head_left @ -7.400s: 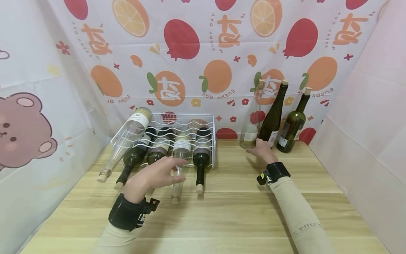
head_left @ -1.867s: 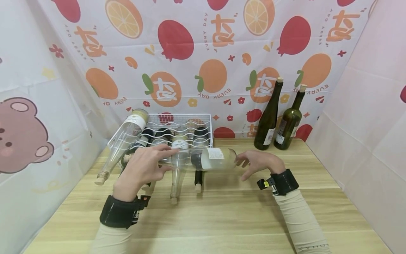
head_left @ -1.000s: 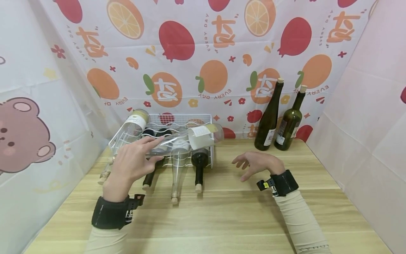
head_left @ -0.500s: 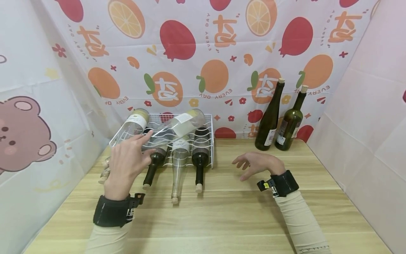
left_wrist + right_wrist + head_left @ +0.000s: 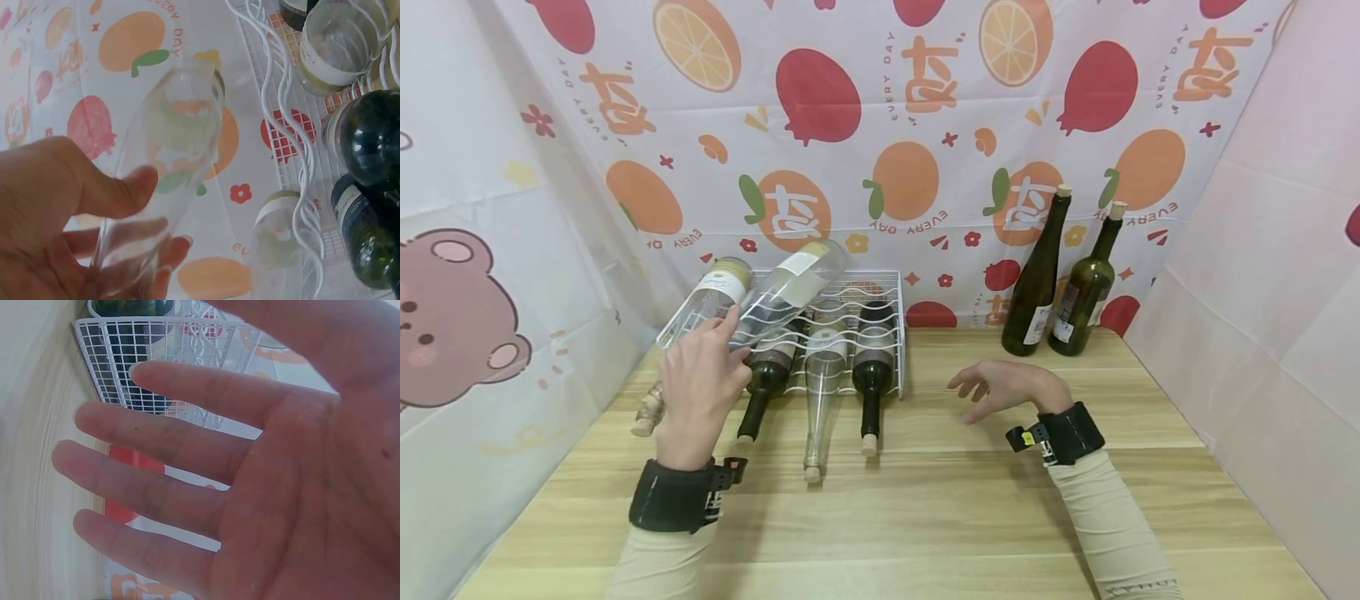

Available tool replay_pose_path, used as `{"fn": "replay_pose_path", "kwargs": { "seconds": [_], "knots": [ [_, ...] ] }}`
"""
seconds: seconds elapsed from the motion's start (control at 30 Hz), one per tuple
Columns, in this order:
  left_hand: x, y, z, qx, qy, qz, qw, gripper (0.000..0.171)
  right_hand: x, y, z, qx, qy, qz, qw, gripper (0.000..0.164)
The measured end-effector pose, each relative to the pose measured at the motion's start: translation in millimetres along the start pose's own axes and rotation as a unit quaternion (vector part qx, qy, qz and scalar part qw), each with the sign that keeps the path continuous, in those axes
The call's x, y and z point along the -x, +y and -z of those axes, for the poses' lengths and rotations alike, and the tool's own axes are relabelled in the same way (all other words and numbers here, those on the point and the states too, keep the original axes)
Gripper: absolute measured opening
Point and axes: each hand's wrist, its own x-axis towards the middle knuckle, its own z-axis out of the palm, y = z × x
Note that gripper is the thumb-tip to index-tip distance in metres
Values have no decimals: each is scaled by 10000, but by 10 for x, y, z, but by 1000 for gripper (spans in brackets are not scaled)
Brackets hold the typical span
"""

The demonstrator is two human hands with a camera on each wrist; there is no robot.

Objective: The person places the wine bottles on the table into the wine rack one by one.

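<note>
My left hand (image 5: pixel 700 383) grips a clear glass wine bottle (image 5: pixel 801 279) by its neck end. The bottle slants over the white wire wine rack (image 5: pixel 901 333), its labelled base up and to the right, close above the upper wavy wires. In the left wrist view, thumb and fingers wrap the clear bottle (image 5: pixel 181 119), and the rack's wavy wires (image 5: pixel 294 131) stand to the right of it. My right hand (image 5: pixel 1011 387) hovers over the table right of the rack, fingers loosely spread. The right wrist view shows its bare palm (image 5: pixel 281 506) with nothing in it.
Several bottles lie in the rack, necks toward me: a clear one (image 5: pixel 722 287) at upper left, a dark green one (image 5: pixel 769 375), a clear one (image 5: pixel 823 392), another dark one (image 5: pixel 874 375). Two corked green bottles (image 5: pixel 1033 292) stand at back right, before the printed curtain (image 5: pixel 955 183).
The clear bottle left its upright spot beside the green bottles and is now in my left hand. It has swung from level to slanted, its base moving left and up. My right hand stays put lately.
</note>
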Motion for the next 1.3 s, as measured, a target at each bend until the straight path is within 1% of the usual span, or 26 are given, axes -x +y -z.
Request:
{"fn": "replay_pose_path", "kwargs": {
  "seconds": [0.2, 0.4, 0.53, 0.63, 0.67, 0.77, 0.87, 0.93, 1.0, 1.1, 1.2, 1.3],
  "knots": [
    [22, -16, -60, -75, -240, 449, 9987, 65, 7, -27, -5, -34, -12, -18, 10000, 60],
    [52, -59, -140, -42, -171, 581, 9982, 59, 12, -24, -8, -37, -15, -51, 10000, 58],
    [73, -83, -183, 23, -259, 716, 9971, 54, 2, -10, -14, 65, -15, 68, 10000, 58],
    [86, -99, -203, 117, -336, 820, 9960, 51, 2, -1, -18, 30, -25, 117, 9999, 59],
    [89, -105, -206, 136, -352, 846, 9957, 52, 4, 2, -17, 16, -26, 130, 9999, 59],
    [91, -115, -212, 170, -390, 884, 9952, 53, 7, 5, -15, -74, -18, 93, 9999, 59],
    [94, -119, -223, 145, -452, 911, 9947, 46, 9, 2, -14, -56, -1, 89, 9999, 58],
    [102, -120, -239, 113, -475, 910, 9947, 38, 7, 0, -16, -51, 5, 91, 9999, 58],
    [113, -121, -265, 76, -449, 908, 9948, 33, 7, 1, -17, -56, 7, 79, 10000, 59],
    [133, -120, -312, 10, -347, 915, 9952, 33, 1, 8, -22, -56, -3, 76, 10000, 59],
    [151, -89, -342, 52, -291, 909, 9954, 30, -14, 17, -25, -32, -13, 61, 10000, 58],
    [159, -27, -343, 130, -395, 954, 9946, 27, -26, 11, -25, 1, -20, 59, 10000, 58]
  ]
}}
